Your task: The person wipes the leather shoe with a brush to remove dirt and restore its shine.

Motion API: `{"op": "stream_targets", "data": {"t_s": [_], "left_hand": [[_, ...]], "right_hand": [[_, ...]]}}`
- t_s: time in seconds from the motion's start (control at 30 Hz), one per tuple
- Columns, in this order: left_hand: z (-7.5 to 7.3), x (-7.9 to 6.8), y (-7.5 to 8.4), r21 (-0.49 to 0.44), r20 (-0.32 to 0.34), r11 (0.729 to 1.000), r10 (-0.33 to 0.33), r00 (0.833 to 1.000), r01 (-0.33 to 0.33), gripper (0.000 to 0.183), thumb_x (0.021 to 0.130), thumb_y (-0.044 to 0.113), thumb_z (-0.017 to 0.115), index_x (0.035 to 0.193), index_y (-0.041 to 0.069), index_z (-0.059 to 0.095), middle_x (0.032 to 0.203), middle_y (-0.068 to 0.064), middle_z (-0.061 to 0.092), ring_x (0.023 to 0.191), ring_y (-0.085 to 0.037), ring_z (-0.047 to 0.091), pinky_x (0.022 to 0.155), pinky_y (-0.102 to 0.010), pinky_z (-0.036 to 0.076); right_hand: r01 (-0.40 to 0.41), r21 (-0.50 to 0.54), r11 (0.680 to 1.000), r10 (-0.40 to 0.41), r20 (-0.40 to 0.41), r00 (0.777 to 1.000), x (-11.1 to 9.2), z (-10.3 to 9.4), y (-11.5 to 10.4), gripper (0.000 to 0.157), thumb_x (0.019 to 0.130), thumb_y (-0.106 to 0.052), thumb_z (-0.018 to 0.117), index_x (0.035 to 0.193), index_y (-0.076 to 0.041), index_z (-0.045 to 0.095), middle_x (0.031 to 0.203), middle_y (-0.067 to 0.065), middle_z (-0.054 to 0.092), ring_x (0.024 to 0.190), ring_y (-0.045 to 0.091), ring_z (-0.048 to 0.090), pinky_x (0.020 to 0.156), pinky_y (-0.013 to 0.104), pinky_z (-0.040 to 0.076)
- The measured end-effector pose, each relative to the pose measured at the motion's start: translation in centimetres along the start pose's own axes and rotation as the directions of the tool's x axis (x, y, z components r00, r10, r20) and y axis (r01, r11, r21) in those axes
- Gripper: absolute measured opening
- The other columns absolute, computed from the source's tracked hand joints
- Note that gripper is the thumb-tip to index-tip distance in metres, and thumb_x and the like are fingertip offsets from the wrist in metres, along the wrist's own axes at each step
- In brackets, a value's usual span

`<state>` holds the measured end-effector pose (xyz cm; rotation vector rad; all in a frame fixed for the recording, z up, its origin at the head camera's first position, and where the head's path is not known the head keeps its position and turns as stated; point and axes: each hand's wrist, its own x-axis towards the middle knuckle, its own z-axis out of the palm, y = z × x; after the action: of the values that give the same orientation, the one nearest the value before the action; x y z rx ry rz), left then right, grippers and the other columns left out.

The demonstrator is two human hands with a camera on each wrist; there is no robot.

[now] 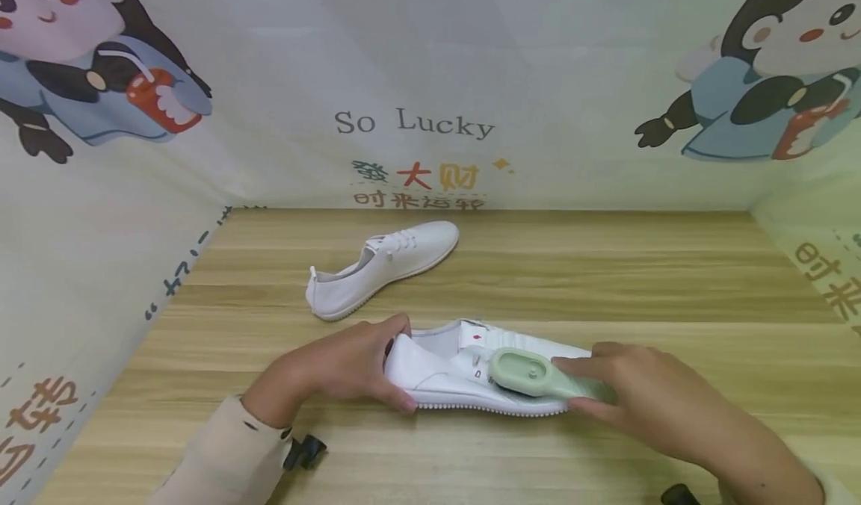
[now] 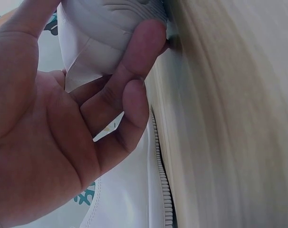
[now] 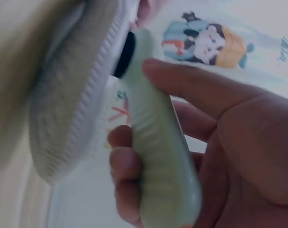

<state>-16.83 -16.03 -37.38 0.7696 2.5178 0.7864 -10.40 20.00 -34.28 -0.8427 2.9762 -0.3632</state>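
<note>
A white lace-up shoe point(image 1: 430, 374) is held at its heel by my left hand point(image 1: 343, 363), with the thumb on one side and fingers on the other. Its toe points right. In my right hand point(image 1: 649, 389) is a pale green shoe brush point(image 1: 528, 370), gripped by its ribbed handle point(image 3: 163, 156). The brush head lies against the near side of the shoe's upper; dark bristles point(image 3: 126, 54) show at its edge in the right wrist view. My left fingers point(image 2: 139, 57) curl round the heel in the left wrist view. The toe is partly covered by my right hand.
The other white shoe point(image 1: 410, 258) stands behind on the wooden tabletop point(image 1: 605, 266), toe to the back right. A printed white cloth point(image 1: 565, 116) with cartoon figures and lettering rises at the back and both sides.
</note>
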Motion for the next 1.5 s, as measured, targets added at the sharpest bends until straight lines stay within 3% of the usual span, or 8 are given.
{"op": "stream_targets", "data": {"t_s": [0.1, 0.23, 0.53, 0.7, 0.9, 1.1, 1.33, 1.5], "left_hand": [[0.0, -0.1, -0.1, 0.000, -0.002, 1.000, 0.004, 1.000, -0.004, 0.069, 0.065, 0.049, 0.090, 0.110, 0.017, 0.050, 0.090, 0.004, 0.061, 0.079, -0.012, 0.056, 0.070, -0.028, 0.046], [-0.1, -0.2, -0.2, 0.006, -0.006, 1.000, 0.005, 1.000, -0.005, 0.069, 0.065, 0.050, 0.090, 0.110, 0.017, 0.049, 0.089, 0.004, 0.061, 0.079, -0.011, 0.056, 0.070, -0.028, 0.046], [0.1, -0.2, -0.4, -0.006, -0.015, 1.000, 0.005, 1.000, -0.005, 0.069, 0.064, 0.050, 0.090, 0.110, 0.017, 0.050, 0.090, 0.005, 0.061, 0.079, -0.012, 0.056, 0.071, -0.029, 0.047], [0.7, -0.1, -0.8, -0.015, -0.006, 1.000, 0.001, 1.000, -0.001, 0.069, 0.064, 0.050, 0.091, 0.108, 0.018, 0.049, 0.090, 0.005, 0.061, 0.079, -0.010, 0.056, 0.071, -0.027, 0.046], [0.8, 0.2, -0.8, -0.023, 0.002, 1.000, 0.006, 1.000, -0.006, 0.070, 0.064, 0.050, 0.091, 0.109, 0.018, 0.049, 0.090, 0.005, 0.061, 0.080, -0.011, 0.056, 0.071, -0.028, 0.046], [0.4, 0.0, -0.7, -0.021, -0.002, 1.000, -0.006, 1.000, 0.006, 0.070, 0.063, 0.050, 0.091, 0.109, 0.018, 0.049, 0.090, 0.004, 0.061, 0.079, -0.011, 0.056, 0.070, -0.029, 0.046], [0.4, 0.0, -0.7, -0.030, -0.003, 0.999, 0.024, 1.000, -0.024, 0.068, 0.064, 0.048, 0.092, 0.107, 0.019, 0.049, 0.092, 0.007, 0.063, 0.080, -0.009, 0.058, 0.073, -0.027, 0.048], [0.3, 0.1, -0.6, -0.023, -0.005, 0.999, 0.038, 0.999, -0.038, 0.067, 0.064, 0.047, 0.092, 0.107, 0.019, 0.049, 0.094, 0.008, 0.063, 0.082, -0.009, 0.058, 0.074, -0.027, 0.048]], "right_hand": [[-0.026, 0.044, 0.999, 0.025, 0.044, 0.999, -0.2, -0.6, 0.5, 0.042, 0.087, -0.040, 0.076, 0.124, -0.022, 0.071, 0.075, -0.016, 0.053, 0.059, 0.000, 0.036, 0.054, 0.020, 0.035], [-0.004, 0.098, 0.995, -0.002, 0.063, 0.998, -0.2, -0.8, 0.6, 0.042, 0.089, -0.039, 0.074, 0.126, -0.019, 0.071, 0.075, -0.016, 0.052, 0.058, -0.001, 0.036, 0.054, 0.019, 0.037], [0.121, 0.001, 0.993, -0.120, -0.017, 0.993, 0.5, 0.5, -0.7, 0.042, 0.099, -0.041, 0.061, 0.134, -0.019, 0.064, 0.098, -0.010, 0.063, 0.077, -0.001, 0.050, 0.068, 0.025, 0.048], [0.168, 0.028, 0.985, -0.167, -0.041, 0.985, 1.3, 1.3, -1.5, 0.041, 0.099, -0.034, 0.061, 0.136, -0.015, 0.063, 0.093, -0.011, 0.058, 0.070, -0.003, 0.043, 0.065, 0.021, 0.043], [0.170, 0.019, 0.985, -0.169, -0.065, 0.984, 2.2, 2.1, -2.5, 0.041, 0.098, -0.030, 0.064, 0.136, -0.015, 0.062, 0.090, -0.010, 0.055, 0.067, -0.002, 0.041, 0.062, 0.018, 0.040], [0.213, -0.011, 0.977, -0.213, -0.132, 0.968, 3.5, 2.8, -4.2, 0.043, 0.097, -0.032, 0.065, 0.137, -0.017, 0.062, 0.091, -0.008, 0.056, 0.067, 0.000, 0.041, 0.061, 0.019, 0.040], [0.259, -0.032, 0.965, -0.261, -0.187, 0.947, 4.5, 3.6, -5.8, 0.044, 0.095, -0.031, 0.067, 0.136, -0.015, 0.062, 0.090, -0.006, 0.056, 0.067, 0.002, 0.042, 0.062, 0.020, 0.043], [0.253, -0.025, 0.967, -0.253, -0.183, 0.950, 4.8, 3.6, -6.2, 0.043, 0.097, -0.033, 0.065, 0.136, -0.015, 0.062, 0.088, -0.006, 0.055, 0.066, 0.002, 0.041, 0.061, 0.020, 0.043]]}}
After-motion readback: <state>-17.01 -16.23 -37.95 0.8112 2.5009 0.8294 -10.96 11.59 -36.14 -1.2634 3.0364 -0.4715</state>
